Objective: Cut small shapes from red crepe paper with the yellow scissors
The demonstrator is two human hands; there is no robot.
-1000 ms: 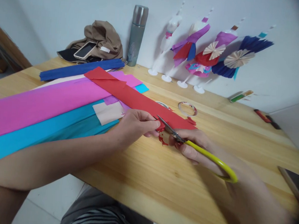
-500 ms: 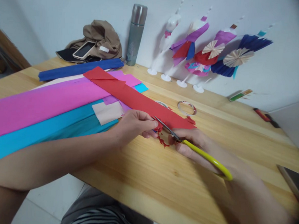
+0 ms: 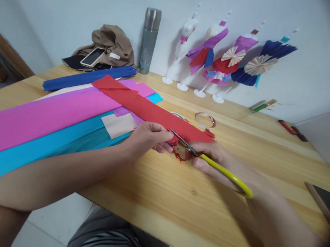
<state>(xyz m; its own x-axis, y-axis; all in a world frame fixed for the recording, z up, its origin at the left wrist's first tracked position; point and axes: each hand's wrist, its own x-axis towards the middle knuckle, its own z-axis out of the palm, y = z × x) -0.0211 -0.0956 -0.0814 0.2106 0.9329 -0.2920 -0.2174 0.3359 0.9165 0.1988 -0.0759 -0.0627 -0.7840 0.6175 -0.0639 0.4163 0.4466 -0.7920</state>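
Observation:
My left hand (image 3: 153,137) pinches a small crumpled piece of red paper (image 3: 174,140) with a bit of blue at its lower edge. In my right hand (image 3: 212,156) are scissors (image 3: 223,172) with yellow handles, their blades pointing left at the red piece by my left fingertips. How far the blades are apart is hard to make out. Red paper scraps (image 3: 179,157) lie just below the blades. Behind both hands a long folded strip of red crepe paper (image 3: 154,110) stretches across the table.
Pink paper (image 3: 56,111), blue paper (image 3: 57,143) and a dark blue roll (image 3: 89,77) lie left. Tape rings, one clear (image 3: 206,120), sit beyond the red strip. A thermos (image 3: 150,42), a brown cap (image 3: 112,42) and several paper-dressed stemmed figures (image 3: 224,63) stand along the wall.
The view has shifted slightly. My hands and the scissors keep almost the same position at the small red piece.

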